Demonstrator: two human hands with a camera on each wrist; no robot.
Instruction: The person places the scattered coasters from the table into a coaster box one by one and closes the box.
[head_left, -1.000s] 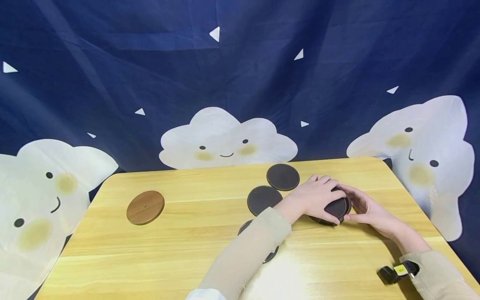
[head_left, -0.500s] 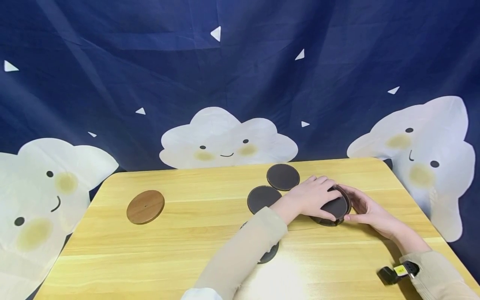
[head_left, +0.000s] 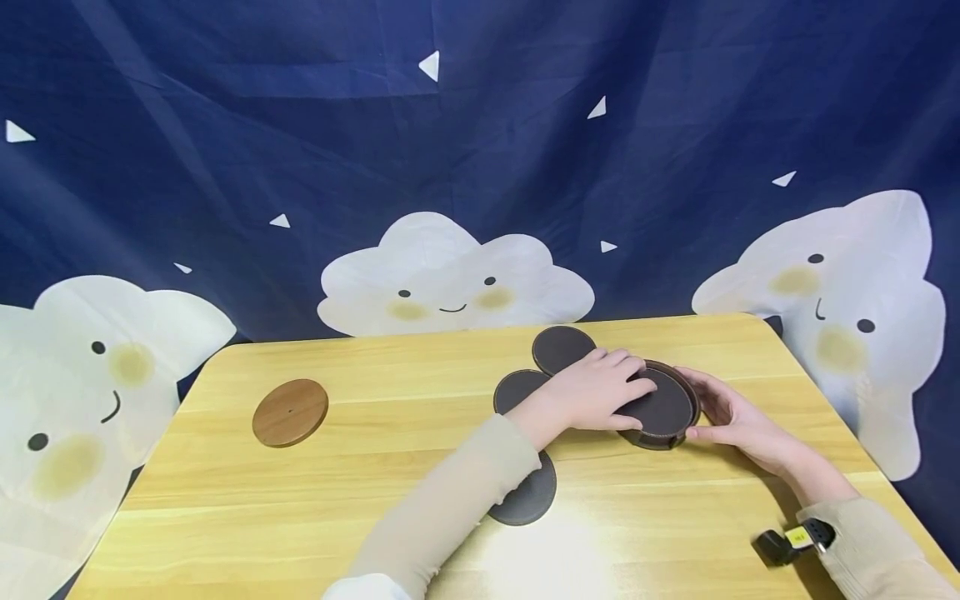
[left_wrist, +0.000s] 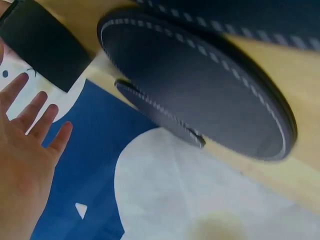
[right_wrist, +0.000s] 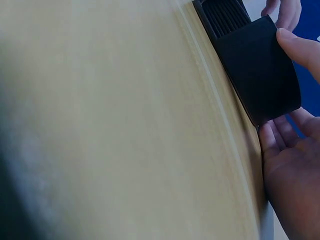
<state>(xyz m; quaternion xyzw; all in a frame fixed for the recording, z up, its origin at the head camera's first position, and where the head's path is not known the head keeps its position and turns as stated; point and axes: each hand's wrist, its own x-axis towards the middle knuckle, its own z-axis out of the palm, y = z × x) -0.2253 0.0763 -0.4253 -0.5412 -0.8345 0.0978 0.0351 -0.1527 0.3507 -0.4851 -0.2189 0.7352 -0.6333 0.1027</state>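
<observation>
A round, dark coaster holder (head_left: 651,442) stands at the table's right side with a stack of coasters (right_wrist: 225,19) inside, their edges showing through its gap. On one side of it my right hand (head_left: 746,429) grips the wall, thumb near the front and fingers round the back. My left hand (head_left: 585,392) hovers left of the holder, overlapping its rim in the head view; the left wrist view shows its fingers (left_wrist: 37,107) spread and holding nothing. Dark stitched coasters lie to the left: one at the back (head_left: 558,346), one (head_left: 517,387) partly behind my left hand, one (head_left: 528,496) nearer the front.
A brown wooden disc (head_left: 290,412) lies at the left of the light wood table (head_left: 375,375). Behind the table hangs a dark blue curtain (head_left: 487,150) with white clouds. A black device (head_left: 780,548) with a yellow label is on my right wrist.
My left hand has drawn back leftward off the holder, uncovering the top coaster, which now sits flat within the rim. The right hand has stayed in place on the holder.
</observation>
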